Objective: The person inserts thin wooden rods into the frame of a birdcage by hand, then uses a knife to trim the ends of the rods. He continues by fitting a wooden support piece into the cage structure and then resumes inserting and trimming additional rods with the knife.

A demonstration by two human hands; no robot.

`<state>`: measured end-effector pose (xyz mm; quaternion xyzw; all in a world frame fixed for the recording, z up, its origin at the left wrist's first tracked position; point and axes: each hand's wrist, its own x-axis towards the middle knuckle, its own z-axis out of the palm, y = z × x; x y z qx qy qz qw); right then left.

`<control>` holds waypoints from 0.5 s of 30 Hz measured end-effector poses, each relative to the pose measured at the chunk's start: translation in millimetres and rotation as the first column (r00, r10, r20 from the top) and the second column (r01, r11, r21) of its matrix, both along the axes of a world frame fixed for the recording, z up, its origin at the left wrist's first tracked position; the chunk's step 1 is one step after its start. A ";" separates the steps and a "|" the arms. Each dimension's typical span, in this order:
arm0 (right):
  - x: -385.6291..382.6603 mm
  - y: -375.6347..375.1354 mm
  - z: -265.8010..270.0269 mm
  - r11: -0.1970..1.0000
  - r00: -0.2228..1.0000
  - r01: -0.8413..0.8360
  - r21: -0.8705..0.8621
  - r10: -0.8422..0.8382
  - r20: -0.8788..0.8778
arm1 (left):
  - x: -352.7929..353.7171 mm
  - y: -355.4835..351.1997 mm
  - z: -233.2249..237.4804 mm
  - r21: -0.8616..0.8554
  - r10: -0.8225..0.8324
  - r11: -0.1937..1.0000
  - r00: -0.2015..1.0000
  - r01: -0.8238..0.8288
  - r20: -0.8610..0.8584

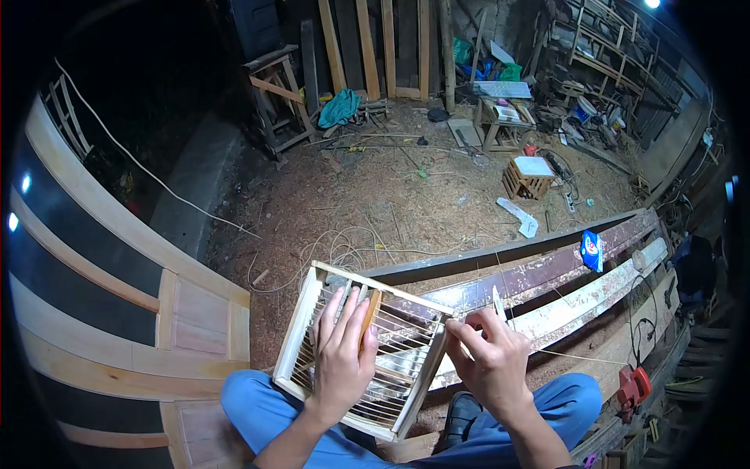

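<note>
Sawdust-strewn ground [312,195] lies beyond a barred wooden frame [406,297] on the lap [254,406], its four sides joined, bars spanning it; left hand [341,371] spread over bars, right hand [496,363] pinched shut at the far right corner, contents unclear.

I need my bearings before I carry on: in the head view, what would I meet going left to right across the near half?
Wooden door → slatted frame with the left hand on it → right hand → blue packet → red tool.
</note>
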<state>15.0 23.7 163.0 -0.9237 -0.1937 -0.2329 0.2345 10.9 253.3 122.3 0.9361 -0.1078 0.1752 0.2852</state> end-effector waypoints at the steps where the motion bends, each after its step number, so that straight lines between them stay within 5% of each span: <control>1: 0.2 0.8 -0.9 1.000 1.000 0.005 -0.003 -0.005 0.015 | -0.3 0.4 -0.4 0.015 0.002 1.000 1.000 -0.002 -0.012; 15: -1.1 2.7 -0.5 0.999 0.999 0.032 -0.006 -0.032 -0.005 | 2.0 0.5 2.5 -0.018 -0.019 1.000 0.999 0.019 -0.047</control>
